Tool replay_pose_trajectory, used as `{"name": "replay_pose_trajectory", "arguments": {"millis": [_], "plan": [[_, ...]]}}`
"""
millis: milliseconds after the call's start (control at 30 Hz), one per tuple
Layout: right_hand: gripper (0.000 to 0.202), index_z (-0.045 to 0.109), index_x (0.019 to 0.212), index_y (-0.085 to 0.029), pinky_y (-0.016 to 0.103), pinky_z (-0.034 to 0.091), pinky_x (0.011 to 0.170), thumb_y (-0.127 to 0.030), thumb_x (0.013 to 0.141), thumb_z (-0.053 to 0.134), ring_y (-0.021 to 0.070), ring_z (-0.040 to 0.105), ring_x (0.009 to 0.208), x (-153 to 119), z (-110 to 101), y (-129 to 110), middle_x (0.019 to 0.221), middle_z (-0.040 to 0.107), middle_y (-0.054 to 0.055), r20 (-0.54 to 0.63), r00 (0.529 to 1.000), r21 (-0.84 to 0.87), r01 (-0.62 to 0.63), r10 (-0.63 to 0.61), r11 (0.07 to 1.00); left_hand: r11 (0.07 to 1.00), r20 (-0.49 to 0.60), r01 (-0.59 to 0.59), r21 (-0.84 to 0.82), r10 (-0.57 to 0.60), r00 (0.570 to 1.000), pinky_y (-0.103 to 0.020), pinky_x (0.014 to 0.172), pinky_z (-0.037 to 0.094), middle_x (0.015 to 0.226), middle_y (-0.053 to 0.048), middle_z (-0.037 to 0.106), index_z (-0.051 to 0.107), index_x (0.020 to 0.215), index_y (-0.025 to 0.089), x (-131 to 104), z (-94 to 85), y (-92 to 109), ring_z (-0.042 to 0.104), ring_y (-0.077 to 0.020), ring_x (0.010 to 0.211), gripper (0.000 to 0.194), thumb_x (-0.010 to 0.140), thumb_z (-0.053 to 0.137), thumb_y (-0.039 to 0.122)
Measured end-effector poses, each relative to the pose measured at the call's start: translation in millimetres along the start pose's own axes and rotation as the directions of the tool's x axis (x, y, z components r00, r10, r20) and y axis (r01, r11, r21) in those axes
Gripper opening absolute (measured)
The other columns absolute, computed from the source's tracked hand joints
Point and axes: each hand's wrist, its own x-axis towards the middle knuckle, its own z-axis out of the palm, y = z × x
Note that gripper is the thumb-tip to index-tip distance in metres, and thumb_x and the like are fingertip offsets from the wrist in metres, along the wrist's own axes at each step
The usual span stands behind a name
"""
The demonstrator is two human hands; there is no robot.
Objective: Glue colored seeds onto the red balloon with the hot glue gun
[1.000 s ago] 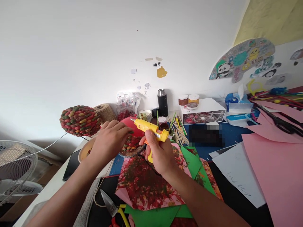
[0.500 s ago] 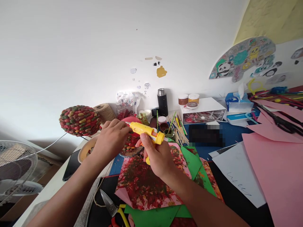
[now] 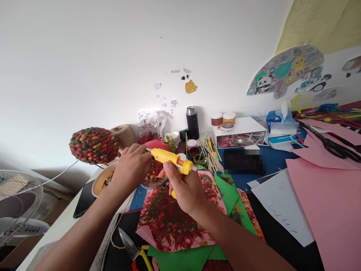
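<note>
My right hand (image 3: pixel 187 190) is wrapped round a yellow hot glue gun (image 3: pixel 169 158), its nozzle pointing left and a clear glue stick poking out behind. My left hand (image 3: pixel 134 163) is at the nozzle tip, back of the hand up and fingers bent; what they grip, if anything, is hidden. Just behind both hands shows a red balloon (image 3: pixel 159 145), with small red, green and yellow pieces (image 3: pixel 156 171) on its lower part. Left of my left wrist stands a tan bowl (image 3: pixel 97 188) with a few similar pieces inside.
A ball covered in coloured pieces (image 3: pixel 94 146) and a twine spool (image 3: pixel 124 136) stand at the left. Paint-stained pink paper (image 3: pixel 180 226) lies below my hands, with scissors (image 3: pixel 131 246) in front. A black bottle (image 3: pixel 192 123), sticks (image 3: pixel 211 154) and a white box (image 3: pixel 248 128) stand behind.
The view has shifted slightly. The glue gun and my right hand have moved a little left; my left hand stays at the nozzle.
</note>
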Motion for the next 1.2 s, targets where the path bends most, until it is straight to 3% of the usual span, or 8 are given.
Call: {"name": "replay_pose_trajectory", "arguments": {"millis": [300,567,733,967,1200], "plan": [[0.051,0.077,0.086,-0.019,0.024,0.042,0.042,-0.063,0.106,0.061,0.0118,0.055,0.045,0.1,-0.1,-0.8,0.066,0.067,0.001,0.007,1.000,-0.018,-0.003,0.003,1.000,0.994,0.011,0.040,-0.099,-0.039,0.999,-0.046,0.080,0.057,0.104,-0.013,0.078,0.082,0.091,0.022,-1.7,4.3,-2.0,0.071,-0.0332,0.095,0.031,0.102,0.053,0.022],[0.052,0.077,0.080,-0.020,0.024,0.041,0.042,-0.063,0.104,0.060,0.0125,0.054,0.043,-1.0,-0.9,-3.2,0.055,0.052,-0.004,0.026,1.000,-0.063,-0.012,0.014,0.998,0.992,0.000,0.024,-0.123,-0.024,1.000,-0.050,0.084,0.058,0.102,-0.016,0.077,0.079,0.088,0.020,-6.0,8.4,-2.8,0.069,-0.0352,0.097,0.035,0.105,0.050,0.027],[0.051,0.075,0.078,-0.020,0.025,0.041,0.043,-0.062,0.103,0.060,0.0124,0.054,0.044,-0.7,-0.2,-2.9,0.056,0.052,-0.004,0.036,0.999,-0.055,-0.013,0.015,0.998,0.992,0.011,0.011,-0.126,-0.010,1.000,-0.048,0.083,0.057,0.103,-0.015,0.077,0.076,0.087,0.020,-6.4,8.5,-5.2,0.069,-0.0338,0.095,0.029,0.102,0.052,0.019],[0.055,0.066,0.069,-0.022,0.026,0.043,0.046,-0.064,0.104,0.060,0.0127,0.055,0.046,-0.7,0.6,-0.4,0.056,0.050,-0.004,0.050,0.998,-0.058,-0.024,0.027,0.998,0.990,0.005,0.054,-0.128,-0.053,0.999,-0.049,0.083,0.057,0.105,-0.015,0.079,0.074,0.089,0.020,-6.1,6.6,-2.9,0.071,-0.0343,0.095,0.032,0.106,0.047,0.024],[0.054,0.066,0.070,-0.022,0.026,0.041,0.046,-0.063,0.104,0.061,0.0125,0.053,0.046,-1.7,1.0,-1.1,0.055,0.051,-0.004,0.059,0.998,-0.068,-0.012,0.016,0.998,0.987,-0.034,0.080,-0.140,-0.085,0.996,-0.049,0.085,0.056,0.108,-0.015,0.080,0.074,0.096,0.020,-9.3,8.3,-3.5,0.072,-0.0347,0.098,0.028,0.105,0.048,0.026]]}}
